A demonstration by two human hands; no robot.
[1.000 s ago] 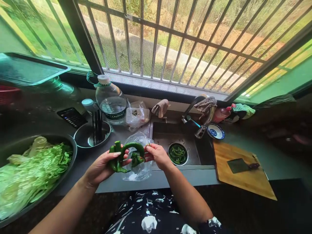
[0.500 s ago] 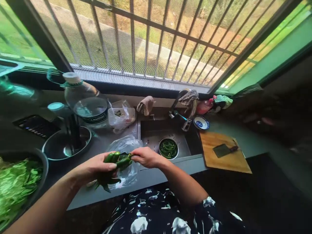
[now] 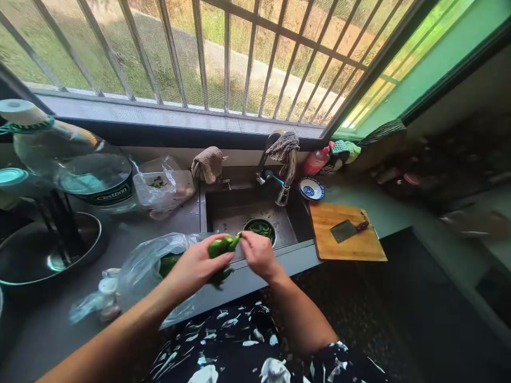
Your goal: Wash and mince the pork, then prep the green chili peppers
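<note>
Green peppers point(image 3: 222, 245) are gripped in my left hand point(image 3: 199, 264), its thumb along their near side, with more green showing below the palm. My right hand point(image 3: 258, 255) pinches the stem end of one pepper, fingertips close together. Both hands are over the counter's front edge, just before the sink point(image 3: 217, 210). A round metal bowl point(image 3: 274, 234) of green peppers stands in the sink, partly hidden behind my right hand. Left of my hands lies a clear plastic bag point(image 3: 138, 260) with green peppers inside, partly covered by my left forearm.
A cleaver point(image 3: 343, 231) lies on a wooden cutting board point(image 3: 327, 247) right of the sink. Behind it are a blue-and-white bowl point(image 3: 312, 189) and the faucet point(image 3: 293, 167). On the left stand a large water bottle point(image 3: 75, 154), a plastic tub point(image 3: 163, 189) and a dark pan point(image 3: 98, 234).
My view has swung rightward, and both hands have moved toward the sink with the peppers. The plastic bag now shows more fully beside my left hand. My right hand still pinches at a stem.
</note>
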